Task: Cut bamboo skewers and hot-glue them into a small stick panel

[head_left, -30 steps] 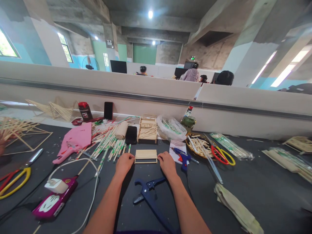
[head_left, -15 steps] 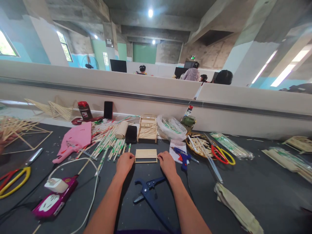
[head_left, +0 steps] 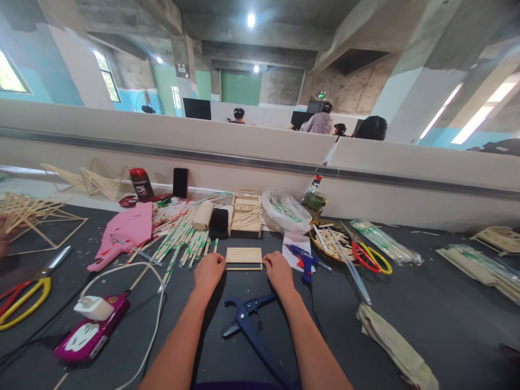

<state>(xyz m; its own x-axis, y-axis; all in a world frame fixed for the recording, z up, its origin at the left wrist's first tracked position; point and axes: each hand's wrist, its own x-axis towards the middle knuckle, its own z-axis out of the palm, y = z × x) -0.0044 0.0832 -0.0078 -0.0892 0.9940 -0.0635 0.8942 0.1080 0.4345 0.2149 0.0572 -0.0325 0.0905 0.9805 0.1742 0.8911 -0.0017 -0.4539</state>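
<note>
A small panel of pale wooden sticks [head_left: 244, 255] lies in front of me, with a gap between its upper rows and one stick along the near side. My left hand [head_left: 209, 273] pinches its left end, fingers closed. At the right end, the closed fingers of my right hand [head_left: 279, 272] grip it in the same way. Between my forearms lies a blue pipe cutter [head_left: 249, 325], its jaws apart. Just right of my right hand rests a blue hot glue gun [head_left: 306, 264].
A stick-built frame [head_left: 246, 214] stands behind the panel. Wrapped chopsticks [head_left: 179, 233] spread to the left, near a pink glue gun [head_left: 111, 254] and a purple power strip [head_left: 91, 330]. Scissors [head_left: 371, 257] lie by a basket of stick pieces [head_left: 333, 241]. Someone's hand is at far left.
My hands and the stick panel stay almost still. At the far left, the other person's hand shifts slightly around the stick frame.
</note>
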